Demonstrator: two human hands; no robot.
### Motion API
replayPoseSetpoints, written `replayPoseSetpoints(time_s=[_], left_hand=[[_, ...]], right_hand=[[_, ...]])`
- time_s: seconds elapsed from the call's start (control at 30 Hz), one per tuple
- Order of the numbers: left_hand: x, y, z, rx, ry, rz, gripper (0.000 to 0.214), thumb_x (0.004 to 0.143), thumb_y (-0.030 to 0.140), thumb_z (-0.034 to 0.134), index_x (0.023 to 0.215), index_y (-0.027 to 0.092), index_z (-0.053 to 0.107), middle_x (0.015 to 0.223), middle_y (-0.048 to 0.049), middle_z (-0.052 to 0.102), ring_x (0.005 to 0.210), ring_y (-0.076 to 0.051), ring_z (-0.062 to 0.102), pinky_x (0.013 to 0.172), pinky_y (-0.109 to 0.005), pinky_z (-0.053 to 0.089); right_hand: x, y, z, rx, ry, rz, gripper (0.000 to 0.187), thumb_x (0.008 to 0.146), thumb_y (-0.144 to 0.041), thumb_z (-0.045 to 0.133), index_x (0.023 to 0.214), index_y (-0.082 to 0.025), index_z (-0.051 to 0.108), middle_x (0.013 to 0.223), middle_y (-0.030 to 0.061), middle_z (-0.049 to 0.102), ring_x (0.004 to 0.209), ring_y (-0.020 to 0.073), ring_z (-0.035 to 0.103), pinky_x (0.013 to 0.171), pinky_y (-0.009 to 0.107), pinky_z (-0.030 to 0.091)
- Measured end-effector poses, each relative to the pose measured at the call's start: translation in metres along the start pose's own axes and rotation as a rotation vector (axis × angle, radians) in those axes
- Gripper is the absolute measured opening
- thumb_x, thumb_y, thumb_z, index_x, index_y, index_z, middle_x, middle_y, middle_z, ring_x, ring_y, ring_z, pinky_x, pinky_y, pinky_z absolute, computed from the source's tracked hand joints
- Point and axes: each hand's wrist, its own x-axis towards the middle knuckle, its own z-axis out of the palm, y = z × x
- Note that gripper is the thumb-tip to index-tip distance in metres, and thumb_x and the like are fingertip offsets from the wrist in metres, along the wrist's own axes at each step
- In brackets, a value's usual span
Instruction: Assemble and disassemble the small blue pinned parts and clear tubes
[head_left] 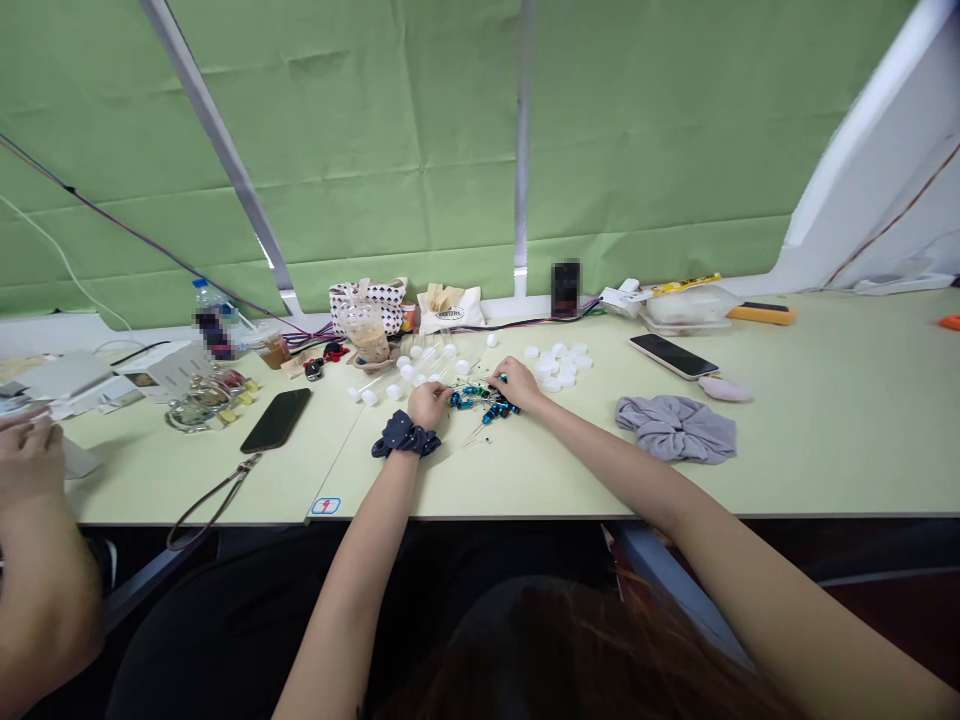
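My left hand (427,401): curled, fingertips on the blue capacitors (480,400); grip unclear.
My right hand (516,383): pinching one capacitor.
White caps (559,365): just beyond my right hand.

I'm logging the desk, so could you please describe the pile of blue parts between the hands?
The blue parts are small, shiny blue and teal pieces with thin wire leads, lying in a loose heap on the pale green table. The left hand touches the heap's left edge, and the right hand rests on its right side. White caps lie just behind.
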Motion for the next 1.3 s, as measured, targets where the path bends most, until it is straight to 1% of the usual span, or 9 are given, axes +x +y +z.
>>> replayPoseSetpoints(time_s=[0.17,0.37,0.6,0.77,0.9,1.03,1.1,1.23,1.3], left_hand=[[-0.002,0.003,-0.002,0.115,-0.01,0.042,0.009,0.078,0.025,0.06,0.083,0.019,0.066,0.083,-0.0058,0.064,0.076,-0.019,0.058,0.07,-0.031,0.044],[-0.001,0.006,-0.001,0.148,-0.015,0.165,0.011,0.081,0.022,0.057,0.089,0.02,0.065,0.092,-0.0073,0.061,0.092,-0.022,0.055,0.088,-0.038,0.043],[0.0,0.005,0.002,0.159,-0.07,0.193,0.015,0.085,0.03,0.054,0.089,0.021,0.066,0.096,-0.0084,0.061,0.094,-0.023,0.053,0.087,-0.039,0.041],[-0.001,0.007,0.002,0.157,-0.089,0.199,0.018,0.087,0.032,0.052,0.09,0.021,0.066,0.097,-0.0086,0.061,0.094,-0.023,0.053,0.087,-0.039,0.041],[-0.002,0.008,0.002,0.141,-0.076,0.199,0.02,0.088,0.035,0.051,0.091,0.021,0.066,0.097,-0.0087,0.061,0.094,-0.024,0.053,0.088,-0.04,0.041],[-0.003,0.013,-0.001,0.093,-0.031,0.208,0.026,0.089,0.038,0.049,0.103,0.022,0.064,0.104,-0.0095,0.06,0.099,-0.025,0.053,0.09,-0.042,0.041],[-0.005,0.018,-0.003,0.051,-0.008,0.24,0.033,0.09,0.041,0.047,0.115,0.023,0.059,0.113,-0.0099,0.058,0.104,-0.026,0.052,0.091,-0.042,0.041],[-0.006,0.03,-0.007,-0.025,0.019,0.343,0.048,0.091,0.043,0.045,0.136,0.026,0.042,0.133,-0.0094,0.049,0.119,-0.025,0.046,0.097,-0.041,0.038],[-0.007,0.033,-0.007,-0.022,-0.011,0.388,0.045,0.092,0.043,0.044,0.133,0.027,0.045,0.133,-0.0083,0.049,0.12,-0.024,0.045,0.098,-0.04,0.037]], right_hand=[[0.009,0.016,-0.015,0.091,0.175,0.073,0.016,0.085,-0.025,0.058,0.077,-0.015,0.067,0.084,0.0053,0.064,0.071,0.0154,0.058,0.073,0.028,0.044],[0.006,0.042,-0.033,-0.047,0.007,0.203,0.012,0.079,-0.012,0.06,0.072,-0.014,0.069,0.076,0.0067,0.067,0.073,0.0174,0.06,0.073,0.028,0.044],[0.002,0.034,-0.021,-0.18,0.0,-0.048,0.017,0.084,-0.023,0.061,0.096,-0.018,0.071,0.104,0.0116,0.063,0.103,0.0253,0.051,0.09,0.037,0.04],[0.001,0.03,-0.009,-0.248,-0.091,0.005,0.014,0.08,-0.028,0.068,0.088,-0.018,0.072,0.102,0.0137,0.062,0.103,0.0288,0.047,0.087,0.039,0.041],[0.002,0.03,-0.01,-0.21,-0.038,0.014,0.013,0.081,-0.027,0.066,0.089,-0.018,0.071,0.099,0.0135,0.063,0.102,0.0278,0.049,0.086,0.038,0.041],[0.005,0.026,-0.02,-0.026,0.111,0.059,0.015,0.085,-0.026,0.06,0.088,-0.016,0.069,0.086,0.011,0.066,0.086,0.023,0.058,0.079,0.035,0.044],[0.004,0.021,-0.025,0.173,0.103,0.082,0.018,0.084,-0.031,0.06,0.087,-0.015,0.069,0.079,0.0086,0.067,0.074,0.0196,0.059,0.07,0.031,0.046],[-0.003,0.005,-0.026,0.542,-0.169,0.057,0.034,0.076,-0.046,0.064,0.082,-0.014,0.068,0.068,0.0045,0.065,0.053,0.0132,0.053,0.051,0.025,0.042],[-0.007,-0.002,-0.024,0.634,-0.279,0.041,0.038,0.073,-0.049,0.065,0.083,-0.013,0.069,0.066,0.004,0.065,0.049,0.0114,0.049,0.047,0.024,0.039]])
